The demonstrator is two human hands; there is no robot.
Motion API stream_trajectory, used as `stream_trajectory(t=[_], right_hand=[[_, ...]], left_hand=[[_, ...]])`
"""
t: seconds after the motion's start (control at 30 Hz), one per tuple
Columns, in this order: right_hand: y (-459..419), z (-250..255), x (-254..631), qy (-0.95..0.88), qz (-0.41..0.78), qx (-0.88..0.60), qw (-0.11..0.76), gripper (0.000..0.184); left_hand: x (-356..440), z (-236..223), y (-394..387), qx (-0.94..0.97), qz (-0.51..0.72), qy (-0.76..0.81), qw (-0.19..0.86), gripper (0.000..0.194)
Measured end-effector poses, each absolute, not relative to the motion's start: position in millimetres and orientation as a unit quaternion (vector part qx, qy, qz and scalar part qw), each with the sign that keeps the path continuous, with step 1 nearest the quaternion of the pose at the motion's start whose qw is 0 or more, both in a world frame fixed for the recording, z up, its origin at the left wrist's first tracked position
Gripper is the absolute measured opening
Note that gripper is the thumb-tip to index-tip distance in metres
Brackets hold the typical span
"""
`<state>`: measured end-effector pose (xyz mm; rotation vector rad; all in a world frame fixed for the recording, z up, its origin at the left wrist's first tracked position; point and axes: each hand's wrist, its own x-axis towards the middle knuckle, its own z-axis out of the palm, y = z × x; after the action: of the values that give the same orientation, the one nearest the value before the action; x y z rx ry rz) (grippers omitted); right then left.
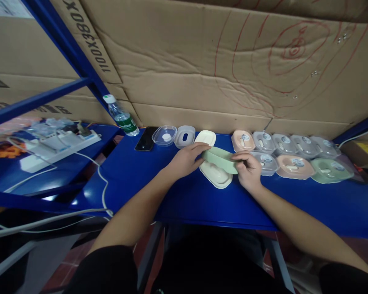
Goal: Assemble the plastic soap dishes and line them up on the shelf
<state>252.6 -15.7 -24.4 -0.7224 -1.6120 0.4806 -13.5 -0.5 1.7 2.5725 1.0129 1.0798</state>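
Between my two hands is a pale green plastic piece (221, 158), tilted so that its side wall faces me. My left hand (187, 160) pinches its left end, and my right hand (249, 169) grips the right end with thumb and fingers. Below it a cream plastic tray (215, 175) with a moulded hollow lies on the blue table, partly covered by the green piece. Behind my left fingers sits a cream lid-like piece (206, 138). Left of that are a grey-white piece with a dark oval slot (185, 137) and a clear container (164, 136).
Lidded boxes stand in rows at the right, including a peach box (295, 167) and a green box (331, 170). A phone (145, 139) and water bottle (124, 118) are at the left. A power strip (61, 151) and white cables lie farther left. Cardboard (178, 61) walls the back.
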Motion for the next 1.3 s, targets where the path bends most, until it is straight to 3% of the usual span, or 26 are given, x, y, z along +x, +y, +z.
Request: stream_trajectory(t=[0.17,0.23,0.37,0.53,0.6,0.7,0.77,0.9,1.0,1.13,1.3], right_hand=[[-10.9,-40.0,254.7,-0.716,0.249,-0.266,0.596,0.079],[-10.7,-43.3,255.1,-0.746,0.226,-0.287,0.556,0.089],[-9.5,-39.3,252.0,-0.729,0.218,-0.331,0.557,0.076],[-6.7,-26.8,245.4,-0.657,0.274,-0.335,0.617,0.070],[-7.2,-24.8,245.3,-0.640,0.296,-0.344,0.620,0.074],[-8.5,-26.6,248.0,-0.635,0.324,-0.355,0.604,0.082],[-8.9,-29.4,250.2,-0.642,0.347,-0.350,0.587,0.080],[-8.3,-33.1,252.9,-0.710,0.318,-0.352,0.521,0.077],[-7.5,-32.6,254.4,-0.800,0.241,-0.359,0.417,0.071],[-7.0,-31.2,256.8,-0.886,0.207,-0.306,0.281,0.063],[-9.8,-27.0,258.2,-0.925,0.209,-0.281,0.146,0.092]], left_hand=[[-14.1,-0.8,4.5,0.793,0.448,0.392,0.127,0.021],[-11.6,-1.7,4.0,0.762,0.460,0.425,0.166,0.023],[-3.6,-1.7,-4.4,0.783,0.424,0.410,0.198,0.039],[1.1,-0.9,-14.7,0.852,0.360,0.369,0.093,0.092],[-0.3,-0.7,-13.6,0.877,0.353,0.321,0.053,0.085],[-5.2,0.9,-6.7,0.889,0.359,0.283,0.026,0.046],[-11.2,3.8,0.1,0.884,0.369,0.286,0.010,0.034],[-34.2,10.6,14.9,0.828,0.393,0.395,-0.062,0.030],[-58.0,10.9,25.3,0.754,0.377,0.528,-0.102,0.027],[-81.7,3.3,36.5,0.743,0.301,0.594,-0.070,0.022],[-87.4,-6.0,43.6,0.740,0.244,0.625,-0.043,0.023]])
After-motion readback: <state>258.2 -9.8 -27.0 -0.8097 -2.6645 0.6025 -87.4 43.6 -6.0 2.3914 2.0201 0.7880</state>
